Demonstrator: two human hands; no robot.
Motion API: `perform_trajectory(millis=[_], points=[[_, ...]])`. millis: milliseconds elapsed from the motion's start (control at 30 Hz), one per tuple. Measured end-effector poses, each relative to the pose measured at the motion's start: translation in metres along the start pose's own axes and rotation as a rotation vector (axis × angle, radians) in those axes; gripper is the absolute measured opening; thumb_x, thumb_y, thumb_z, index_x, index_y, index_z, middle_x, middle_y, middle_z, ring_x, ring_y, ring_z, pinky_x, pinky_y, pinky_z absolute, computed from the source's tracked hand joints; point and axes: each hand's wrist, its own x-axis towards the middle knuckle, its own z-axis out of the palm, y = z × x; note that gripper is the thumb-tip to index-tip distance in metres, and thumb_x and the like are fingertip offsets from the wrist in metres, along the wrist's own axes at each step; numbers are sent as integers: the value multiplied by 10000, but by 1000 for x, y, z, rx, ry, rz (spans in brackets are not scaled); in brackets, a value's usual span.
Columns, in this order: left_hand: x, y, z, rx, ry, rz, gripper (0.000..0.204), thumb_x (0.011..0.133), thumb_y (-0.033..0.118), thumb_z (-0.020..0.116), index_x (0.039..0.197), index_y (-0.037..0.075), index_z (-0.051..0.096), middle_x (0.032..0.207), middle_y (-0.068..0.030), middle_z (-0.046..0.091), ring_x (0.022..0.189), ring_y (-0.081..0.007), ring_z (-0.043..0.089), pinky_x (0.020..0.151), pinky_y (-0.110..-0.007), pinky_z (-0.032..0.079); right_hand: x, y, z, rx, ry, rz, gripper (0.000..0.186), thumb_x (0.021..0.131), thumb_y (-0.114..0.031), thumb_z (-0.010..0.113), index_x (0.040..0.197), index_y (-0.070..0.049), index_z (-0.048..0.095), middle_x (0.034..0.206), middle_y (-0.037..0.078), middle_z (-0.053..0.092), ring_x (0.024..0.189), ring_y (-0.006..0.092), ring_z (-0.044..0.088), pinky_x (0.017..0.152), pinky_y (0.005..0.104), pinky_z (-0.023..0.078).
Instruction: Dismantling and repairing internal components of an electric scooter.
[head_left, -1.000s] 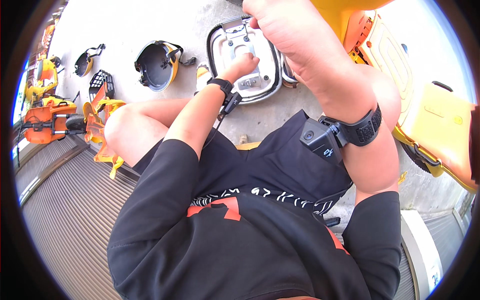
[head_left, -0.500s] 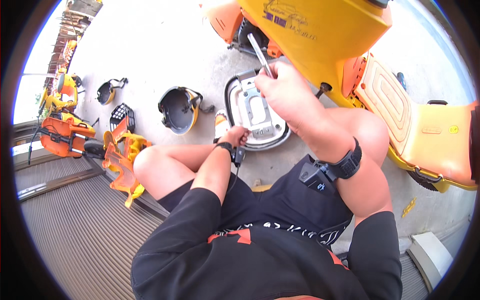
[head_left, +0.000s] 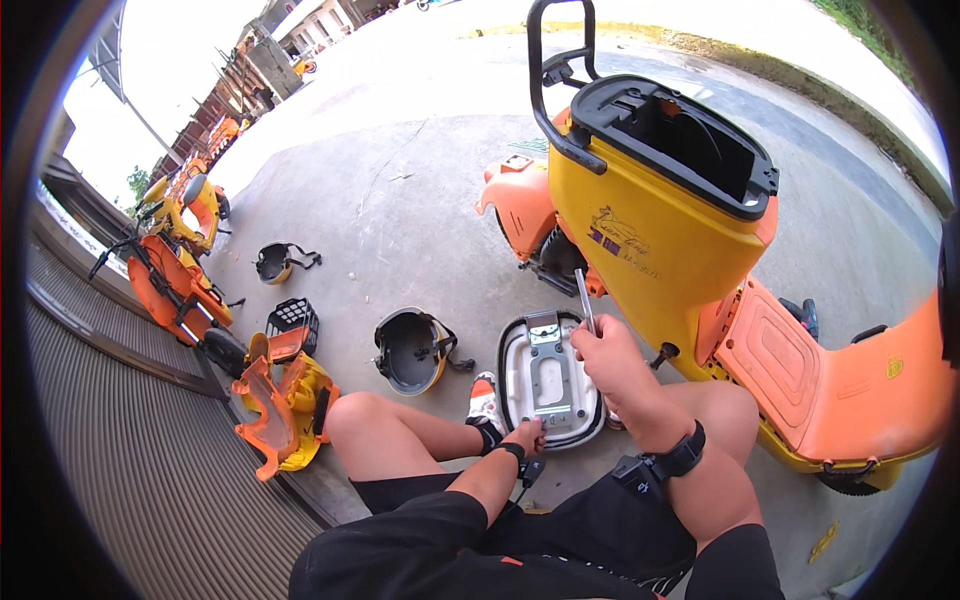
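Observation:
Between my legs lies an oval lid-like part (head_left: pixel 522 360) with a black rim, white interior and metal bracket (head_left: pixel 550 384). My right hand (head_left: pixel 609 357), just right of the bracket, is closed around a silver metal rod (head_left: pixel 585 295) angled up toward the scooter. My left hand (head_left: pixel 528 435) is at the bracket's lower end with curled fingers; what they grip is too small to make out. The yellow and orange scooter body (head_left: pixel 650 215) stands in front of me to the right, with an open black compartment (head_left: pixel 682 140) on top.
Two upturned helmets (head_left: pixel 408 350) (head_left: pixel 271 266) lie on the concrete to the left, near a black basket (head_left: pixel 293 318) and orange-yellow body parts (head_left: pixel 270 417). More scooters (head_left: pixel 175 285) line the ribbed shutter (head_left: pixel 135 420). The scooter's footboard (head_left: pixel 762 367) extends along my right.
My view has tilted up, showing more of the scooter and yard. My right hand has lowered from its raised position, bringing the rod into view; my left hand has moved to the bracket's near end.

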Motion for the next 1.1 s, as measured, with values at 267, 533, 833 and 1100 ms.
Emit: perform_trajectory(millis=[267, 533, 833, 1100], points=[[-37, 5, 8, -116, -105, 94, 409, 1090, 430, 355, 878, 88, 430, 752, -1, 404, 572, -108, 355, 500, -285, 308, -6, -5, 1, 66, -49, 61, 158, 932, -189, 641, 1010, -59, 594, 829, 25, 567, 697, 79, 468, 606, 245, 393], [-21, 4, 8, -116, 25, 48, 574, 1056, 590, 356, 908, 58, 513, 599, 36, 302, 484, -123, 279, 475, -302, 259, -4, 0, 2, 17, -62, 59, 163, 934, -198, 635, 1006, -59, 590, 840, 29, 569, 701, 80, 474, 598, 236, 392], [-14, -2, 4, -138, 58, -33, 584, 1014, 627, 429, 930, 72, 592, 569, 13, 326, 462, -152, 296, 462, -327, 266, -6, 0, 1, 20, -91, 67, 173, 929, -206, 635, 1007, -60, 585, 853, 28, 562, 719, 89, 476, 611, 237, 393], [8, -23, 30, -461, 104, 41, 530, 1029, 632, 378, 898, 131, 487, 669, 8, 333, 595, -179, 315, 627, -368, 301, -5, 5, 0, 36, -88, 84, 175, 922, -197, 641, 1013, -61, 580, 862, 27, 557, 760, 94, 498, 625, 242, 409]])
